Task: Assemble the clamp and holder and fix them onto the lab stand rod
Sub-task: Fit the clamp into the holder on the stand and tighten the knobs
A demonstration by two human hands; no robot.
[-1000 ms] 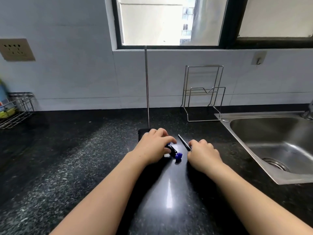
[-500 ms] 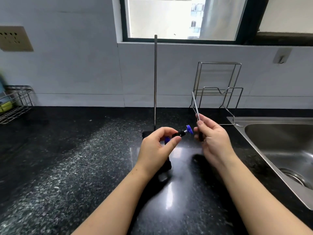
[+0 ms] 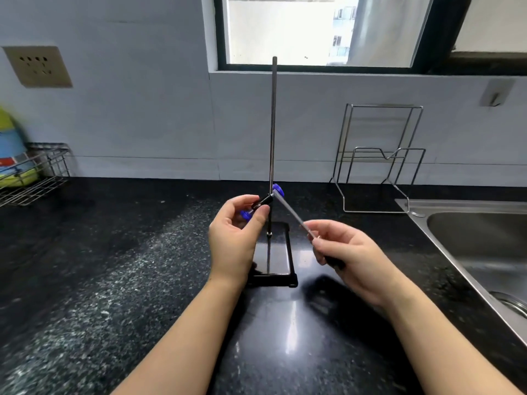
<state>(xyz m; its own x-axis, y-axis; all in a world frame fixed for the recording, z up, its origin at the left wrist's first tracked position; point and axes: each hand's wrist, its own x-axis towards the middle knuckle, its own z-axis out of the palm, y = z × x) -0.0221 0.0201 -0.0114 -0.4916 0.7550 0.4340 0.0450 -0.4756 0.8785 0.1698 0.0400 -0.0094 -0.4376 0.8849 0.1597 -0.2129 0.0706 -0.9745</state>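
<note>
Left hand: we see our left hand (image 3: 236, 238) raised above the counter, thumb and forefinger pinched on the black holder (image 3: 263, 201), which is off the surface.
Holder: it sits just left of the lab stand rod (image 3: 273, 132); one blue knob (image 3: 278, 190) shows at its upper right end and another blue knob (image 3: 245, 214) pokes out between our fingers.
Right hand: our right hand (image 3: 348, 252) is closed around the dark handle end of the clamp (image 3: 293, 215).
Clamp: its thin grey shaft slants up and left, the tip meeting the holder right by the rod; we cannot tell whether it is seated inside.
Stand: the rod stands upright on its black base (image 3: 278, 252), on the dark speckled counter (image 3: 99, 280).
Around: a steel sink (image 3: 482, 252) lies to our right, a wire rack (image 3: 379, 158) behind it.
</note>
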